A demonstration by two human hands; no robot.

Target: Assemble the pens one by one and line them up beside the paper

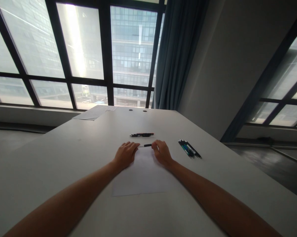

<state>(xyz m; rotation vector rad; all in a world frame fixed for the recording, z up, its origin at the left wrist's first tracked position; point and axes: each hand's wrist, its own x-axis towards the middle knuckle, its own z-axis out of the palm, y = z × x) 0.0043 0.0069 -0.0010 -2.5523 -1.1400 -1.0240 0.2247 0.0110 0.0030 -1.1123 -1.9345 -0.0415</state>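
Between my two hands a pen point(145, 145) lies crosswise, white toward the left and black toward the right. My left hand point(125, 154) closes its fingers on the white end. The black end is pinched in my right hand point(161, 152). Beneath them a blank sheet of white paper point(141, 181) rests on the table. Just beyond the hands are a few dark pens point(141, 135), lying side by side. To the right of my right hand, several pens point(189, 149) with black and blue-green parts form a slanted row.
The white table point(89, 154) stretches away toward large windows. More papers point(91, 114) lie at its far left corner. Two dark round discs or holes point(145, 111) show near the far edge. A blue curtain point(174, 56) hangs behind, beside a grey wall.
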